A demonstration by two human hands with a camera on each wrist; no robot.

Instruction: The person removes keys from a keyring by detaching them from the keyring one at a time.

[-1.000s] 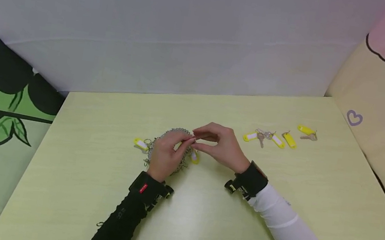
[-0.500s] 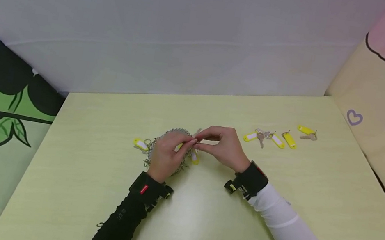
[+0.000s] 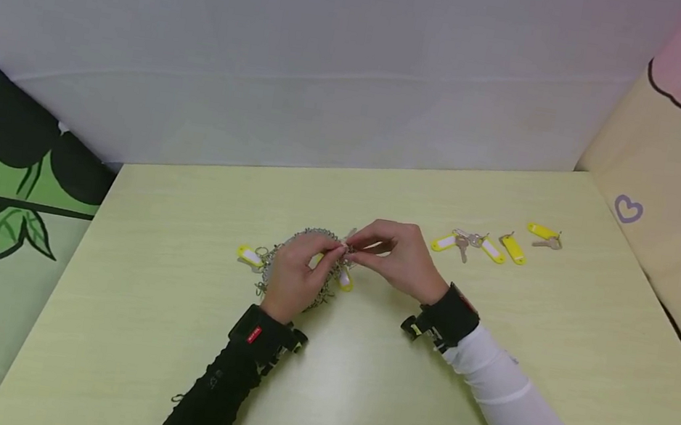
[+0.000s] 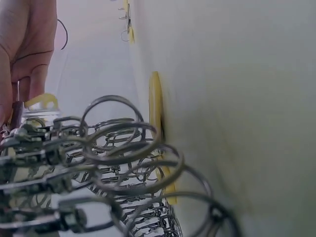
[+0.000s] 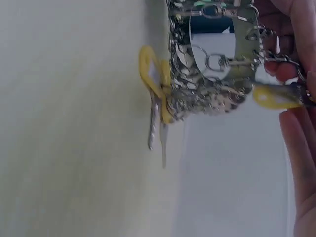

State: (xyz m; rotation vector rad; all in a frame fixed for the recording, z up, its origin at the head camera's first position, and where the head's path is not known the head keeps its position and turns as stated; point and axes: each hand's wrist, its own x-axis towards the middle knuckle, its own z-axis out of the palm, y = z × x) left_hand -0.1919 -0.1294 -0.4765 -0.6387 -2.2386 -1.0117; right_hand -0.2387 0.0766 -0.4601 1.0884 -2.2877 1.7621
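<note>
Several metal key rings on swivel links (image 4: 118, 163) circle a round piece (image 3: 314, 231) on the table. My left hand (image 3: 299, 269) reaches over it, thumb and forefinger pinching a small metal key ring at its right side. My right hand (image 3: 397, 254) meets those fingertips and pinches a key with a yellow tag (image 5: 276, 96); the exact grip is partly hidden. Part of the key (image 3: 350, 233) shows beyond the fingertips. Another yellow key tag (image 3: 345, 280) hangs at the right side of the round piece, and one more tag (image 3: 250, 255) lies with its key at the left.
Several keys with yellow tags lie at the right, among them a pair joined close together (image 3: 468, 243), a single tag (image 3: 512, 248) and a tag with its key (image 3: 545, 236). A pale cloth wall (image 3: 328, 115) stands behind the table (image 3: 164, 333).
My right fingertips have closed in on the left ones, and the key has come into sight beyond them. Metal now shows between the fingertips. My left hand has stayed in place.
</note>
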